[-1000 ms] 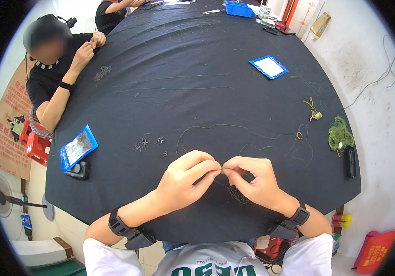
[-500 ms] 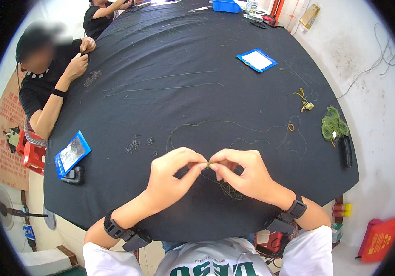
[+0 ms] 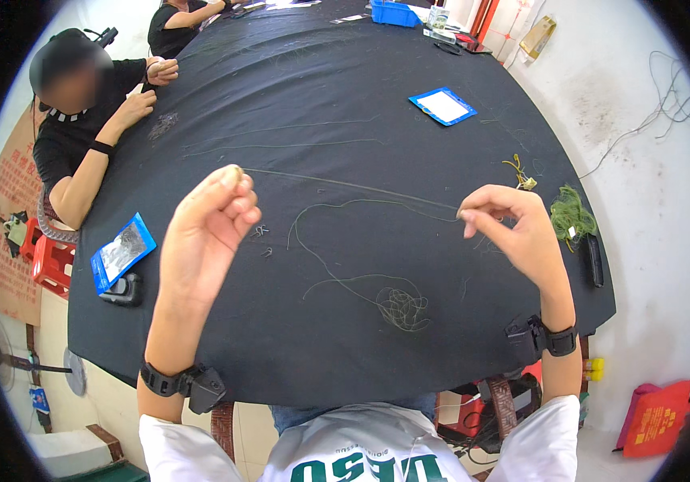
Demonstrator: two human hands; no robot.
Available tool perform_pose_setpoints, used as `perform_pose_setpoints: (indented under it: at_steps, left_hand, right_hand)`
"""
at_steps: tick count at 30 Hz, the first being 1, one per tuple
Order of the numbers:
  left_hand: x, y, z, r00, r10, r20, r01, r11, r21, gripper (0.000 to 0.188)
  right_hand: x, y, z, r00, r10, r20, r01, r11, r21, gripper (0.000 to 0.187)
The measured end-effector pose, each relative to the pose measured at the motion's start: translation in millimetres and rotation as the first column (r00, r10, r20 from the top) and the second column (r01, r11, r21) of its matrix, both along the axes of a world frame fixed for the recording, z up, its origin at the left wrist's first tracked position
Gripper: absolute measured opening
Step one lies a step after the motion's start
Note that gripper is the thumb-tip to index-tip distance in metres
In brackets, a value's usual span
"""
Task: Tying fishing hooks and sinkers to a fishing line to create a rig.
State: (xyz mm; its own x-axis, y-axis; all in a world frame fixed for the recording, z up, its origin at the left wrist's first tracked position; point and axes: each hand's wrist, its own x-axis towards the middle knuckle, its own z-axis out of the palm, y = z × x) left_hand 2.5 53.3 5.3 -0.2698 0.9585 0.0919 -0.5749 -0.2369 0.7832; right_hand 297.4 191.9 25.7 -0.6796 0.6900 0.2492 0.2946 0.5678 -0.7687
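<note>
My left hand [image 3: 210, 229] is raised on the left, its thumb and forefinger pinched on a thin green fishing line [image 3: 345, 183]. The line runs straight and taut across to my right hand [image 3: 519, 229], where thumb and forefinger also pinch it. Any small piece inside either pinch is hidden by the fingertips. From near the right fingertips a slack strand curves back over the black cloth to a loose tangle of line [image 3: 403, 309] in front of me. A few small metal hooks [image 3: 260, 231] lie just right of my left hand.
On the black-covered table [image 3: 297, 353] are a blue packet [image 3: 124, 253] at left, another blue packet [image 3: 443, 106] at far right, a green line bundle [image 3: 573, 213] and yellow strands [image 3: 525, 177]. A co-worker [image 3: 80, 136] sits at the left edge.
My hands were pinched together near the table's front and are now wide apart, the left up and leftward, the right up and rightward. The line between them is stretched straight.
</note>
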Motion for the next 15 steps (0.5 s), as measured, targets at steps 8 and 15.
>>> perform_pose_setpoints:
  at_steps: [8,15]
  left_hand:
    - [-28.5,-18.2,3.7,0.977,0.022,0.212,-0.033,0.998,0.047,0.013]
    - [-46.2,-24.1,-1.5,0.954,0.12,0.274,-0.129,0.992,0.015,0.014]
  right_hand:
    - [39.7,31.8,-18.2,0.996,-0.086,-0.026,0.082,0.99,-0.118,0.009]
    - [51.1,45.1,-27.5,0.989,-0.131,-0.061,0.121,0.981,-0.151,0.009]
